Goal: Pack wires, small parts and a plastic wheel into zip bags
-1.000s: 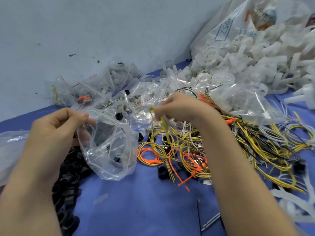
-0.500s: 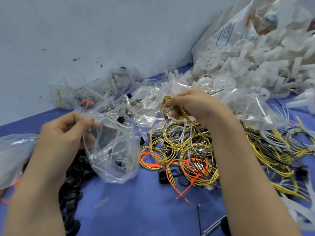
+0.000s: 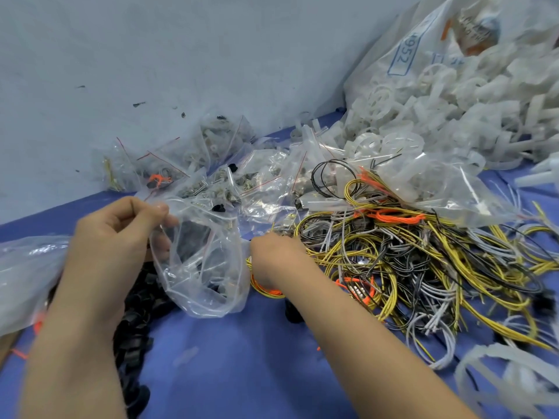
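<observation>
My left hand [image 3: 115, 237] pinches the rim of a clear zip bag [image 3: 205, 267] and holds it up over the blue table [image 3: 242, 364]; small dark parts show through the plastic. My right hand [image 3: 275, 255] is low beside the bag's right side, at the left edge of a tangled wire pile [image 3: 408, 267] of yellow, grey, black and orange wires. Its fingers are curled under and mostly hidden. Yellow wire strands [image 3: 250, 264] stick out at its left edge. White plastic wheels [image 3: 453, 116] lie heaped at the back right.
Several filled zip bags [image 3: 211, 164] lie against the grey wall. A heap of black parts [image 3: 136, 322] sits under my left forearm, with another clear bag [image 3: 27, 273] at the far left. A large printed sack [image 3: 402, 55] stands behind the wheels.
My right hand, which lifted a yellow wire coil out of the pile, has dropped down and left to the side of the bag. My left hand keeps holding the bag's rim.
</observation>
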Demonstrator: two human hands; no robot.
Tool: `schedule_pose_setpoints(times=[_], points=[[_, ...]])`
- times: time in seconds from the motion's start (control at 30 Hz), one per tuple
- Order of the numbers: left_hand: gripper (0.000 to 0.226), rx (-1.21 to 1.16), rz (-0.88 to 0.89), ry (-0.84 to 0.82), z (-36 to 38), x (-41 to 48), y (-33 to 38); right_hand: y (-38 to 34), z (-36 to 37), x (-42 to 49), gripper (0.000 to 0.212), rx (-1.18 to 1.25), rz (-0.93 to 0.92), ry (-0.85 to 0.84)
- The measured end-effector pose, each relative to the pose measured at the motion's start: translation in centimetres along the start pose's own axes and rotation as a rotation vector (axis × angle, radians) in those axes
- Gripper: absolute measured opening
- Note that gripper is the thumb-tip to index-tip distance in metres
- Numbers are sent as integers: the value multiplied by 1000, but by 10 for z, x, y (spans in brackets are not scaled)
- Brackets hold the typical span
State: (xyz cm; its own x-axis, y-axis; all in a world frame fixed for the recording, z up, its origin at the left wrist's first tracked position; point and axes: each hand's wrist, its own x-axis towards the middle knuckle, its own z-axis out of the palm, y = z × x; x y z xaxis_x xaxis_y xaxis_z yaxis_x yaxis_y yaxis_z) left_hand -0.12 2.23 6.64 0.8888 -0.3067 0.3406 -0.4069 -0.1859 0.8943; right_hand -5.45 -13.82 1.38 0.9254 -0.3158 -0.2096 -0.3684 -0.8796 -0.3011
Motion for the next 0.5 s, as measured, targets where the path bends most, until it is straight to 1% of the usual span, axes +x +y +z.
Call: schedule_pose_setpoints(times=[0.2,0.27,0.37,0.4,0.5], points=[[26,14,17,-3,-1,0,-1,-3,5,6,36,44,21,71],[30,26,30,19,-3,1,-3,-5,6,7,43,43,23,47],[28,0,58,88,-9,5,-7,-9,10,7,62,-58,16,-48],[26,-15,71,117,-11,6,-8,-10,12,8,62,-80,9,-52],[23,-73,98,162,-20,14,-13,-10,12,8,43,-34,-10,-8]])
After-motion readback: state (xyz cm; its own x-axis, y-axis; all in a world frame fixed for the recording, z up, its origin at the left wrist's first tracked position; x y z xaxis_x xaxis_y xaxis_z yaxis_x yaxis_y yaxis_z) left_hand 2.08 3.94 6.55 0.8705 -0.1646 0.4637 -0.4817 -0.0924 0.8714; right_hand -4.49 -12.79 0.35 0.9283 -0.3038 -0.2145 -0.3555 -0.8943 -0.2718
